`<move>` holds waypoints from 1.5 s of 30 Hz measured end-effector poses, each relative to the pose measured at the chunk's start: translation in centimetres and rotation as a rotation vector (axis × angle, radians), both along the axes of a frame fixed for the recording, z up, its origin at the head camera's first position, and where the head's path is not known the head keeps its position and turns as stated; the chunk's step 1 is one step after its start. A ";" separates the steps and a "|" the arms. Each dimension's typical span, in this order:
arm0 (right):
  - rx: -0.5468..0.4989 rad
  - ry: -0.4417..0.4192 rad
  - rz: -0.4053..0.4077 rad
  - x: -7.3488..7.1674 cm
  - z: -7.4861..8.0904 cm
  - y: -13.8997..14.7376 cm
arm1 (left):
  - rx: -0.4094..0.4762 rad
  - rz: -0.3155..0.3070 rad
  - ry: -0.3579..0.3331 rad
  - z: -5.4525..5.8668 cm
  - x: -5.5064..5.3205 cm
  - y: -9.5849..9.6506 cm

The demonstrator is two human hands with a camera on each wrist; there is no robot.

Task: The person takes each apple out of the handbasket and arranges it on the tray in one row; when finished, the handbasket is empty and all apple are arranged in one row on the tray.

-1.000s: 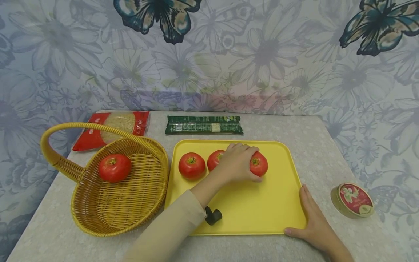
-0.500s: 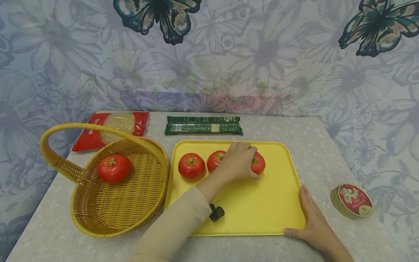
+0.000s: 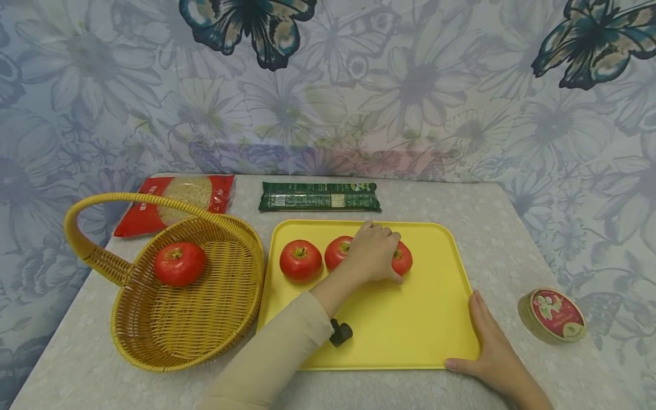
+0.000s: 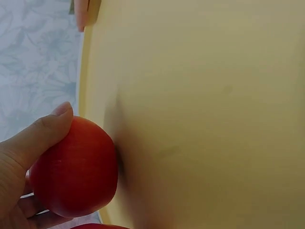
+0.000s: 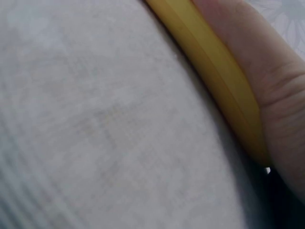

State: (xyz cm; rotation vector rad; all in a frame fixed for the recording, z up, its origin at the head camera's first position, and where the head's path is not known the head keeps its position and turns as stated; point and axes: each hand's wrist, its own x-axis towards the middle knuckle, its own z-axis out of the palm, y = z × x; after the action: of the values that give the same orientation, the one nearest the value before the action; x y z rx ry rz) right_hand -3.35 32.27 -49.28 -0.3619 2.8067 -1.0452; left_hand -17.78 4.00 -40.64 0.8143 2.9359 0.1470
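Observation:
My left hand (image 3: 374,253), reaching across the yellow tray (image 3: 430,319), holds a red apple (image 4: 76,167) with thumb and fingers around its side. In the head view the back of the hand covers much of this apple. Two more apples sit to its left on the tray: one (image 3: 300,261) fully visible, one (image 3: 336,251) partly behind the hand. My right hand (image 3: 492,350) rests against the tray's near right corner, fingers straight along the right side and thumb on the front edge. The right wrist view shows the thumb (image 5: 267,71) pressed along the yellow rim.
Left of the tray stands a yellow wicker basket (image 3: 220,319) with a tall handle and one apple (image 3: 179,263) inside. Behind lie a red bag (image 3: 179,196) and a green packet (image 3: 320,196). A round tin (image 3: 556,313) stands on the right.
My left hand has shifted slightly left with the apple, closer to the other two, and the motion has slowed. The right hand stays at the tray corner.

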 end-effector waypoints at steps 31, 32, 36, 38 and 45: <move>0.006 -0.015 -0.005 0.1 -0.2 0.0 | 0.099 -0.037 0.046 3.4 2.2 -0.8; 0.007 -0.015 -0.006 0.1 -0.2 0.0 | 0.123 -0.045 0.054 4.0 2.7 -1.1; 0.012 -0.018 -0.009 0.0 -0.2 -0.1 | 0.204 -0.086 0.089 6.3 5.1 -2.6; 0.007 -0.016 -0.007 0.0 -0.2 -0.1 | 0.247 -0.104 0.102 7.3 6.5 -3.8; 0.025 -0.034 -0.011 -0.1 0.0 -0.2 | 0.379 -0.113 0.164 8.9 11.2 -9.3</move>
State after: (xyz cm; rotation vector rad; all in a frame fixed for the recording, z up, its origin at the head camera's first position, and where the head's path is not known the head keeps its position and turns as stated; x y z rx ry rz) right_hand -3.45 32.11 -49.32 -0.3231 2.7921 -1.0080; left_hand -6.57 -5.31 -31.72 1.0840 3.0473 0.6742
